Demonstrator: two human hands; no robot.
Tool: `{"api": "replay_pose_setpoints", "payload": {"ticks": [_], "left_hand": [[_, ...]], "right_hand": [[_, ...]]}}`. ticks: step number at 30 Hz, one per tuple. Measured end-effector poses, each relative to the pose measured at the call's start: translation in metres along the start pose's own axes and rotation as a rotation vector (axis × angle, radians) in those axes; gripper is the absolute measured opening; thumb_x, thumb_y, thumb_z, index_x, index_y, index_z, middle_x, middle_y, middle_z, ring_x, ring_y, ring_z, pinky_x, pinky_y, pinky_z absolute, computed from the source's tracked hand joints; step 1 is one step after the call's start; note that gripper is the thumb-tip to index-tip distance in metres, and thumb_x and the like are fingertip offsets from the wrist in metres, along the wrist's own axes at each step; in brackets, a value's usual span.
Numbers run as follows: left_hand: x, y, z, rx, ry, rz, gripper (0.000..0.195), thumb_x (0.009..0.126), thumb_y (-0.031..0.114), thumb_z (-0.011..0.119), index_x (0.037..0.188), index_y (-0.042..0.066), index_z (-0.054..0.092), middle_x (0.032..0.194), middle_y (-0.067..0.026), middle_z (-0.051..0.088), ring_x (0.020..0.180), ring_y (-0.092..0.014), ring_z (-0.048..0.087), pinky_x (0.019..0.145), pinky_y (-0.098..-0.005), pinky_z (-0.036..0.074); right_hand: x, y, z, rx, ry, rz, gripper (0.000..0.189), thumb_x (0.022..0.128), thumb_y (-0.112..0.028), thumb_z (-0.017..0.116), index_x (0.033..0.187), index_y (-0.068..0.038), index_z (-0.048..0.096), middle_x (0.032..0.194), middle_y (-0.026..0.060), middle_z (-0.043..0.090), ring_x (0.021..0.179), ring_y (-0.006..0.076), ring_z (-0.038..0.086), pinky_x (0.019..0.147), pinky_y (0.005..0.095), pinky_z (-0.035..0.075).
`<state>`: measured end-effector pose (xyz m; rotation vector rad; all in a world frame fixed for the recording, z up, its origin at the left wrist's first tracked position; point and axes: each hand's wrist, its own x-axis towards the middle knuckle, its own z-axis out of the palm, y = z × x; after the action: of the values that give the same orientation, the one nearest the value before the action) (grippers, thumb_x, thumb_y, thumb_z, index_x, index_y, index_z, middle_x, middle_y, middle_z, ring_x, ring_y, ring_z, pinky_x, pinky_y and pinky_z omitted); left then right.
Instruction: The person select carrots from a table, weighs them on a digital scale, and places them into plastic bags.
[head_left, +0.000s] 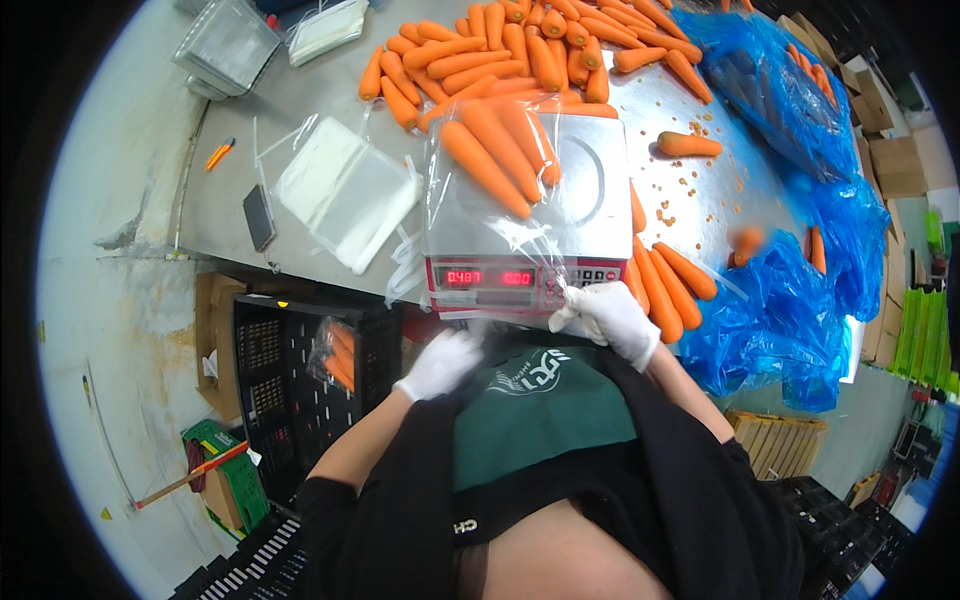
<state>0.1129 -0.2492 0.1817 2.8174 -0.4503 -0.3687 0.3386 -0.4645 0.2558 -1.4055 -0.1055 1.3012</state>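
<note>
Several carrots in a clear plastic bag (501, 154) lie on the steel pan of a digital weighing scale (596, 225). My right hand (611, 321), in a white glove, pinches the bag's gathered end over the scale's keypad. My left hand (444, 361), also gloved, is low in front of the scale by the table edge; its fingertips are blurred and whether it holds anything is unclear. Loose carrots (465, 64) are heaped behind the scale, and several more (667, 289) lie to its right. A stack of clear bags (349, 195) rests at the left.
Blue plastic bags (772, 322) cover the table's right side. A phone (259, 217) and an orange cutter (219, 154) lie at the left. Below the table's left edge stands a black crate (262, 390) with a bag of carrots (339, 356) inside.
</note>
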Motion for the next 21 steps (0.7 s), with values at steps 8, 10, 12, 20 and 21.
{"api": "replay_pose_setpoints", "payload": {"ticks": [8, 10, 12, 20, 21], "left_hand": [[-0.063, -0.023, -0.004, -0.283, 0.290, -0.613, 0.052, 0.082, 0.003, 0.054, 0.133, 0.010, 0.049, 0.115, -0.0174, 0.061, 0.091, -0.034, 0.064, 0.075, -0.0398, 0.054], [-0.014, -0.029, -0.057, -0.099, 0.642, -0.514, 0.056, 0.079, -0.003, 0.059, 0.131, 0.015, 0.055, 0.133, -0.0151, 0.051, 0.122, -0.033, 0.051, 0.097, -0.0395, 0.046], [0.010, -0.050, -0.062, 0.131, 0.651, -0.355, 0.049, 0.078, 0.005, 0.062, 0.126, 0.014, 0.059, 0.135, -0.0108, 0.052, 0.125, -0.030, 0.050, 0.102, -0.0414, 0.042], [0.053, -0.084, -0.063, -0.894, 0.970, -0.539, 0.025, 0.092, 0.023, 0.061, 0.078, 0.003, 0.069, 0.072, -0.0072, 0.065, 0.071, -0.016, 0.060, 0.067, -0.0312, 0.043], [0.061, -0.084, -0.065, -0.903, 0.963, -0.636, 0.027, 0.093, 0.024, 0.061, 0.077, 0.002, 0.067, 0.069, -0.0074, 0.064, 0.067, -0.015, 0.059, 0.064, -0.0313, 0.043]], "right_hand": [[0.023, -0.007, -0.034, -1.307, 0.398, -0.956, 0.071, 0.075, -0.012, 0.073, 0.139, -0.007, 0.042, 0.086, 0.0133, 0.061, 0.079, 0.0296, 0.060, 0.072, 0.0377, 0.049], [0.031, -0.015, -0.022, -1.474, 0.309, -0.751, 0.056, 0.078, -0.012, 0.069, 0.131, -0.009, 0.051, 0.094, 0.0134, 0.064, 0.081, 0.0311, 0.062, 0.071, 0.0379, 0.049], [0.045, -0.012, -0.025, -1.462, 0.214, -0.887, 0.048, 0.079, -0.011, 0.068, 0.125, -0.010, 0.057, 0.094, 0.0139, 0.065, 0.082, 0.0318, 0.062, 0.072, 0.0375, 0.050], [0.071, -0.030, -0.024, -0.356, 0.137, -0.380, 0.023, 0.094, -0.019, 0.059, 0.088, 0.000, 0.068, 0.073, 0.0007, 0.064, 0.065, 0.0064, 0.054, 0.057, 0.0241, 0.043], [0.073, -0.033, -0.023, -0.277, 0.161, -0.343, 0.027, 0.094, -0.022, 0.060, 0.082, 0.000, 0.068, 0.071, -0.0002, 0.063, 0.063, 0.0047, 0.050, 0.055, 0.0223, 0.040]]}}
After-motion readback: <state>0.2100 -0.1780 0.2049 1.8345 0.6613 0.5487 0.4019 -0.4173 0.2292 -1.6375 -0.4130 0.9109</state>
